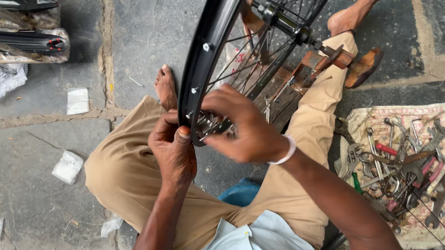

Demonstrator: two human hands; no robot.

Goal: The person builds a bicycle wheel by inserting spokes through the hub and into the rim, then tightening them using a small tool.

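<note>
While left hand grips rim; right hand adjusts spokes

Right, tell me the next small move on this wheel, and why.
Probably seat the spoke end at the rim: the left hand pinches the rim's lower edge, the right hand reaches inside among the spokes there, and the tools lie untouched on the cloth.

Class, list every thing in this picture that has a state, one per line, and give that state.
Black spoked bicycle wheel rim: upright, tilted, held between the knees.
Left hand: gripping the rim's lower edge.
Right hand: fingers closed on the spokes near the rim.
Wrenches and pliers: lying loose in a heap on a cloth.
Brown sandal: off the foot, on the stone floor.
Wrapped black parts: in plastic, unopened.
</note>
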